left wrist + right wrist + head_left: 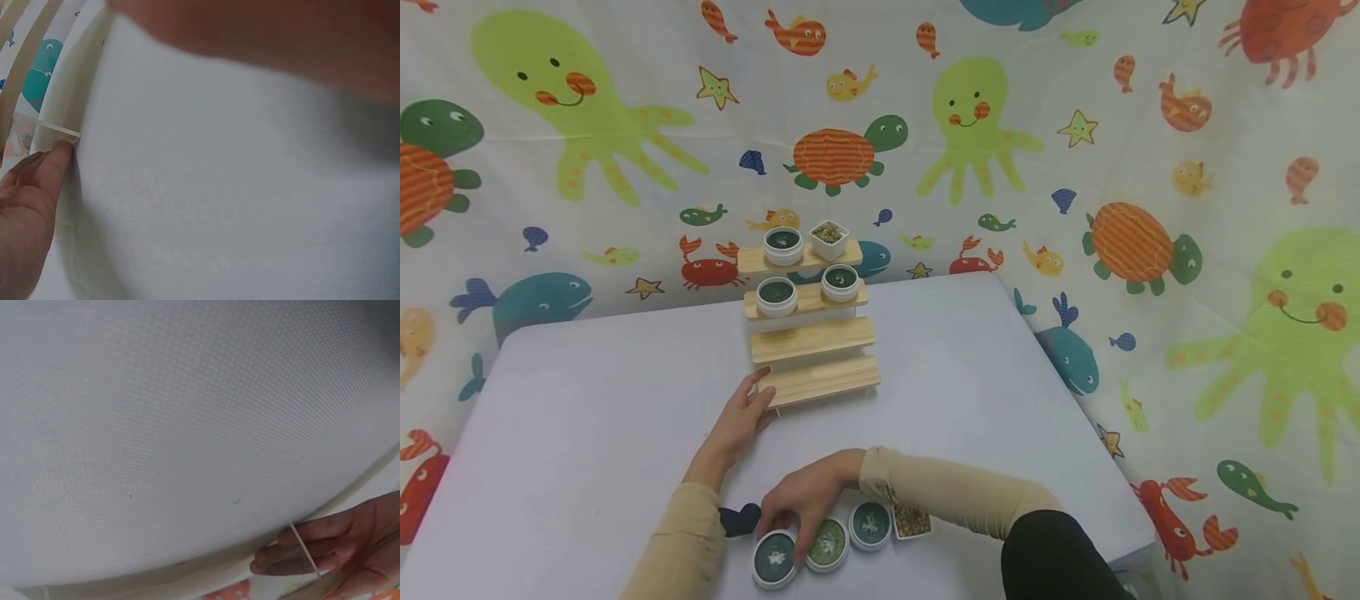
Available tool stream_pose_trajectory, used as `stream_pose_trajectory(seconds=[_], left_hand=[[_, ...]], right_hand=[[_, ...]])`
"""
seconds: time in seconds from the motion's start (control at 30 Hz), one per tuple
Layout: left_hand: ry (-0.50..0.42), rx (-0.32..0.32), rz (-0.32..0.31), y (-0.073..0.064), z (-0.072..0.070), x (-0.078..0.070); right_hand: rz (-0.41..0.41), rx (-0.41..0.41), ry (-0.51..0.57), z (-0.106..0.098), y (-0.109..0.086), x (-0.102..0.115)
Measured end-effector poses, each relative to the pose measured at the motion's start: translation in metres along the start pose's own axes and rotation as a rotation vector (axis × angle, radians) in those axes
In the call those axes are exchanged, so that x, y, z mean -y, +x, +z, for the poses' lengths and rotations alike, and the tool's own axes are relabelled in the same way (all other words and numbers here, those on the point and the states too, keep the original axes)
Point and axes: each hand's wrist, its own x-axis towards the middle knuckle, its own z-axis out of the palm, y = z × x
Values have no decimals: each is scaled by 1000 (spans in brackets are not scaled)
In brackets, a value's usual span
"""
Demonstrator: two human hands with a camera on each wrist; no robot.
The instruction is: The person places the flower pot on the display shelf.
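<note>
My left hand (pixel 747 410) holds the left end of the lowest plank of a tiered wooden display stand (pixel 823 380), thumb over the wood. The left wrist view shows that hand (pixel 31 203) with its fingertips against a clear support. Near the front edge, my right hand (pixel 808 500) pinches a round white bowl (pixel 775 560), dark green inside with a white patch. Right beside it stand a round bowl with light green contents (pixel 827 544), a dark green one (pixel 871 525) and a square dish of brown bits (pixel 913 522). My right hand does not show in its own wrist view.
Two round white bowls (pixel 776 297) (pixel 840 283) stand on the stand's second plank from the top. Above them are a round bowl (pixel 783 246) and a square dish (pixel 829 239). A white cloth covers the table (pixel 970 400); a sea-animal curtain (pixel 880 92) hangs behind.
</note>
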Motion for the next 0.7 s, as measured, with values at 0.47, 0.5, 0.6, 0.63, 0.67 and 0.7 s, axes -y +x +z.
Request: stream_pose_trajectory(seconds=[0.47, 0.5, 0.6, 0.63, 0.67, 0.7], left_hand=[[8, 11, 5, 0, -1, -1], [6, 13, 7, 0, -1, 0], [8, 13, 6, 1, -2, 0], [9, 12, 5, 1, -2, 0], [10, 15, 10, 1, -2, 0], [11, 12, 11, 1, -3, 0]], right_hand=[[29, -40, 10, -4, -7, 4], [28, -46, 9, -5, -8, 4], [27, -62, 12, -8, -11, 4], [27, -67, 11, -9, -12, 3], [25, -74, 10, -10, -13, 3], [27, -79, 4, -11, -14, 3]])
